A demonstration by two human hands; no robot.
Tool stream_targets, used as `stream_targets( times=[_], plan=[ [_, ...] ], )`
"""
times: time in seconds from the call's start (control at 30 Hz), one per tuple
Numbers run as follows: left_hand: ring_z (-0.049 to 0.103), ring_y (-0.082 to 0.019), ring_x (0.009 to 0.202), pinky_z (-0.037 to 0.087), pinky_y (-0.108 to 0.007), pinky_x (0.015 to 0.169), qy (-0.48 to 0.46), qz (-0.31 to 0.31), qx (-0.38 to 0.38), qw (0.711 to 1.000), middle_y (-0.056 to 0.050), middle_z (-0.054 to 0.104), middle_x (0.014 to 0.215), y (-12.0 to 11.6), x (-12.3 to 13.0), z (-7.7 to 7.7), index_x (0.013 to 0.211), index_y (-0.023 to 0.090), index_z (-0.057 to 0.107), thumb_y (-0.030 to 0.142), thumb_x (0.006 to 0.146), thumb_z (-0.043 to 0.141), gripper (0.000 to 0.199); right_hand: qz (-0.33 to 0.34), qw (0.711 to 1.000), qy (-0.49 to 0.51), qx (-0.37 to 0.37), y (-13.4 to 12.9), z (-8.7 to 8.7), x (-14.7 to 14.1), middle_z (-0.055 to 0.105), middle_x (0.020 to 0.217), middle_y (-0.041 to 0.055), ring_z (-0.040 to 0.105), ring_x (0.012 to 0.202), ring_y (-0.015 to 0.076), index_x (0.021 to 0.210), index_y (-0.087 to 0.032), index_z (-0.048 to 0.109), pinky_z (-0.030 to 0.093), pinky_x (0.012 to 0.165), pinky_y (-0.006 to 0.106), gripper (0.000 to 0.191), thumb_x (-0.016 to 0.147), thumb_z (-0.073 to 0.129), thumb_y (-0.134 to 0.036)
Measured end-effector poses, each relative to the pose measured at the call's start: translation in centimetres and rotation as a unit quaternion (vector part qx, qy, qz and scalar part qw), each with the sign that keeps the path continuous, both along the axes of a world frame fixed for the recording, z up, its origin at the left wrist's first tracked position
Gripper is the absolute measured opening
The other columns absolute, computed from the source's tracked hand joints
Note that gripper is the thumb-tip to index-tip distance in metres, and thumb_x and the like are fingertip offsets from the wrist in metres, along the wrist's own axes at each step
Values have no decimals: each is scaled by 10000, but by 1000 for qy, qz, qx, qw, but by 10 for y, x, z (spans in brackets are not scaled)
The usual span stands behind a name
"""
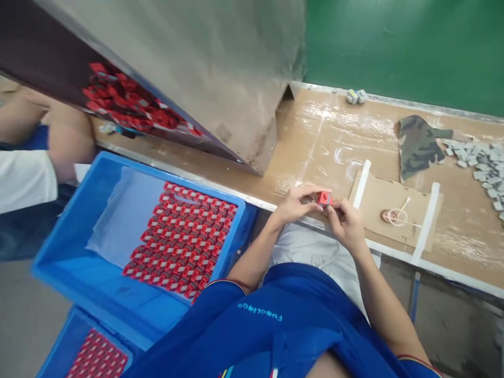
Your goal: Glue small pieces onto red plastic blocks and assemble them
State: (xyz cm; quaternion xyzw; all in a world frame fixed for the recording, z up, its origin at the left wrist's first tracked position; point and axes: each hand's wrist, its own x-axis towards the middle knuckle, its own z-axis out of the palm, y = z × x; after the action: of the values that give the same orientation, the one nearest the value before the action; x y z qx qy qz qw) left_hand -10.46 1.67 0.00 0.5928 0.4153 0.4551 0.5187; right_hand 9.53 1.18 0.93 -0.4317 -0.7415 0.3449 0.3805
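A small red block-shaped part [324,198] with a grey piece on its side is held up over the table's front edge. My left hand [294,203] pinches it from the left between thumb and fingers. From the right, the closed fingertips of my right hand [347,224] press against its lower side. Just right of my hands, a cardboard sheet [381,231] is taped to the table, and a small round pot [389,216] with a white-tipped stick [403,206] rests on it. Many small grey pieces [488,170] lie spread at the far right.
At my left stands a blue crate [106,294] with rows of red parts [185,236] on a plastic sheet. A second blue crate [59,346] is below it. A large grey metal chute [236,68] holds a red pile [126,100]. Camouflage cloth [418,144] lies behind the cardboard. Another person's arm [71,131] shows far left.
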Motion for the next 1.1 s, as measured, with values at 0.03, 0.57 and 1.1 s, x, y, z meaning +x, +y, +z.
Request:
stream_targets(
  times=[0.03, 0.57, 1.1],
  plan=[
    [672, -153, 894, 545, -275, 863, 3, 3, -6, 1000, -94, 775, 1099, 0, 0, 0, 1218, 185, 792, 437, 817, 857, 478, 1, 1000, 2, -7, 0, 0, 0, 578, 609, -29, 517, 497, 120, 823, -230, 585, 406, 509, 238, 220, 1002, 540, -349],
    [772, -210, 1036, 604, -312, 961, -13, 4, -46, 999, -123, 801, 1159, -2, 0, -2, 1210, 142, 764, 380, 809, 868, 478, 2, 1000, -6, -24, -1, -5, -2, 537, 618, -41, 461, 514, 118, 838, -243, 551, 364, 529, 257, 226, 1018, 534, -378],
    [783, -207, 973, 629, -298, 900, -13, 26, -66, 997, -109, 814, 1078, 0, 0, -5, 1149, 129, 771, 418, 757, 897, 502, 13, 999, -15, -39, 1, -6, -2, 577, 650, -20, 503, 544, 145, 841, -254, 520, 380, 554, 272, 217, 1026, 518, -368]
  ],
)
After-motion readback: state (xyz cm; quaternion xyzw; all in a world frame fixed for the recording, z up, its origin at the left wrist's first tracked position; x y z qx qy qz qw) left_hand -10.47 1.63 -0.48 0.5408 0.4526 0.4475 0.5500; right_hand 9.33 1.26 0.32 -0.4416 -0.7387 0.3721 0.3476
